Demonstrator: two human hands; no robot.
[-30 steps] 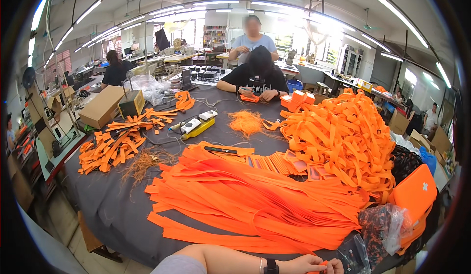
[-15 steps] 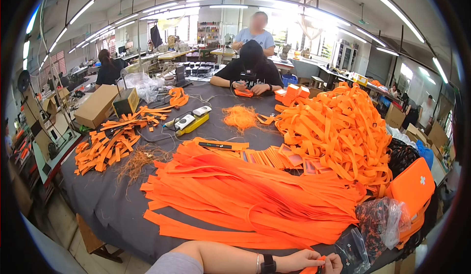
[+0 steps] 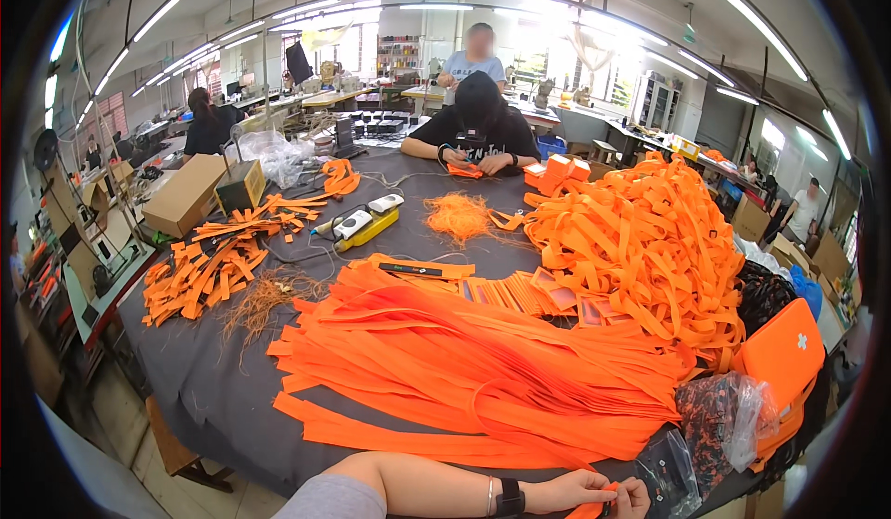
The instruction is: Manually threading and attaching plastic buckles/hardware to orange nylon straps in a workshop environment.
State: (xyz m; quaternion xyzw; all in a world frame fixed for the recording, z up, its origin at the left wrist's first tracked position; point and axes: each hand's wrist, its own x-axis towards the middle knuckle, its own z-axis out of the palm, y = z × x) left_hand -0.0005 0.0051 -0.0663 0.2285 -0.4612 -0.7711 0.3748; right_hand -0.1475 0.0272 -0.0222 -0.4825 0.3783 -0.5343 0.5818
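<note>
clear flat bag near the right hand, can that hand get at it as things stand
Probably yes: the clear flat bag lies close beside the right hand with nothing visible between them, though that hand is busy with an orange strip.

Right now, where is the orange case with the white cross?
The orange case is at the right of the head view, beside the heap of orange webbing, just beyond the clear plastic bag and to the right of the right hand.

Orange strips (image 3: 436,361), dark grey tablecloth (image 3: 218,408), black wristband (image 3: 510,498).
</note>
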